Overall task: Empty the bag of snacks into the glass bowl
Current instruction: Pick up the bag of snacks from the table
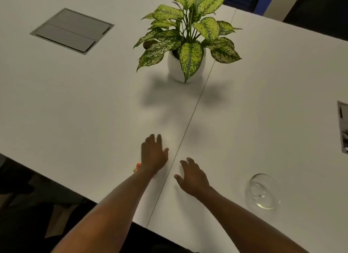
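An empty glass bowl [263, 191] stands on the white table [94, 111] near its front edge, to the right. My left hand [153, 153] hovers flat over the table's middle, fingers spread, holding nothing. Under its wrist a small orange and yellow bit [137, 167] peeks out; it may be the snack bag, mostly hidden by my arm. My right hand [192, 177] is just right of the table seam, fingers apart and empty, well left of the bowl.
A potted plant [188, 39] in a white pot stands at the back centre. A grey cable hatch [72, 30] is set in the table at the back left, another [343, 128] at the right edge. The table's front edge runs diagonally below my arms.
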Demonstrator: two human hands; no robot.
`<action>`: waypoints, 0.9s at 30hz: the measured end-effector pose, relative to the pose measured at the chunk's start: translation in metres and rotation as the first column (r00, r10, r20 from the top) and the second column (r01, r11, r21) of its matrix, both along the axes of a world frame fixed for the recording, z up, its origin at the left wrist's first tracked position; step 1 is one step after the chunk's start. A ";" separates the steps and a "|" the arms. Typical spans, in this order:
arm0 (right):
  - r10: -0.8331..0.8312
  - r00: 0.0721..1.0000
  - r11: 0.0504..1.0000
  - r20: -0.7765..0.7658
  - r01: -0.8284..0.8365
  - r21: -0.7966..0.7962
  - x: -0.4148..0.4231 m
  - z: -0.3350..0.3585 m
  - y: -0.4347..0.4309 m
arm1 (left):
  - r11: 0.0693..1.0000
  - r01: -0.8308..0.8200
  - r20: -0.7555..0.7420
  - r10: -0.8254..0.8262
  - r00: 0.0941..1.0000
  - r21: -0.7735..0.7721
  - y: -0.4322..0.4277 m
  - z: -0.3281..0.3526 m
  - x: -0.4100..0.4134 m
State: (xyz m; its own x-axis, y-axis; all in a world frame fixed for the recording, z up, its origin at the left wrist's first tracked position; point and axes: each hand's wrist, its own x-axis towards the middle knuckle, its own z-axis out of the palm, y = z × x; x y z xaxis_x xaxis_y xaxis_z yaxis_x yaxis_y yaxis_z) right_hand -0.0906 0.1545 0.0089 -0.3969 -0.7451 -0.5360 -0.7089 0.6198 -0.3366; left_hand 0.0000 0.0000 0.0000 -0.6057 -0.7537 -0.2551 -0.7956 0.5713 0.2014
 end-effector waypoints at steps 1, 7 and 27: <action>0.017 0.999 1.000 0.036 -0.017 -0.016 0.004 0.000 -0.005 | 0.994 -0.111 0.025 0.111 0.993 -0.016 -0.008 0.002 0.004; 0.124 0.985 0.992 0.117 -0.120 -0.040 0.026 0.004 -0.031 | 0.808 -0.557 0.061 0.557 0.828 0.193 -0.024 -0.004 0.029; -0.112 0.951 0.989 0.288 0.135 -0.061 0.006 0.022 -0.013 | 0.568 -0.290 -0.156 0.609 0.778 0.770 0.011 0.012 0.042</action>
